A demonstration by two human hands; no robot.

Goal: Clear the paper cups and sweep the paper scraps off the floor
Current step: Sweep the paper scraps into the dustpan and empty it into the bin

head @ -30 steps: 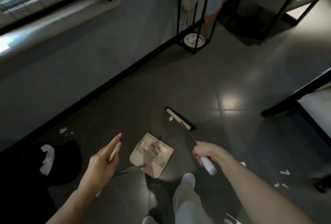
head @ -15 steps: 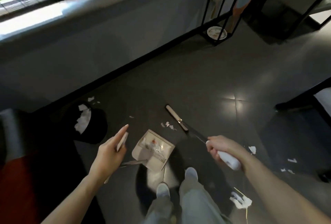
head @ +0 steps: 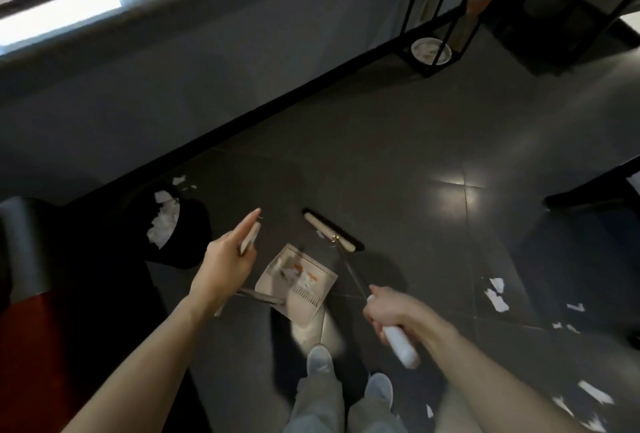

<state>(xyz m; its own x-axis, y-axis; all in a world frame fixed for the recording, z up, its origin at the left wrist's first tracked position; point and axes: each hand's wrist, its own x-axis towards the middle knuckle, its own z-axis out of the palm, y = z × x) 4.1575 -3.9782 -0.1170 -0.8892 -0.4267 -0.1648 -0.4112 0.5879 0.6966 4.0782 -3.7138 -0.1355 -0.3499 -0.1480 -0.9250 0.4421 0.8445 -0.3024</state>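
- Although half a second had passed, both grips matched the earlier frame: the left hand (head: 225,266) held the dustpan's beige handle (head: 250,242) with its index finger stretched straight along it and the other fingers curled under, and the right hand (head: 391,308) stayed fisted round the broom's white grip (head: 401,346).
- The right hand had dropped slightly lower and nearer the body; the dustpan (head: 298,280) had remained between the two hands, just ahead of the shoes (head: 318,360).
- The broom head (head: 329,230) lay flat on the dark tiled floor (head: 398,141) just beyond the dustpan's far edge, as before, with one small white scrap (head: 318,233) against it where several had shown earlier.
- A second earlier the black waste bin (head: 194,235) had sat at the frame's left edge; it now showed whole, up and left of the left hand, its mouth holding white crumpled paper (head: 162,224).
- The dustpan held blurred white scraps with orange marks.
- More paper scraps (head: 495,290) lay scattered on the floor to the right, well apart from the broom head; a few lay by the skirting behind the bin (head: 180,180).
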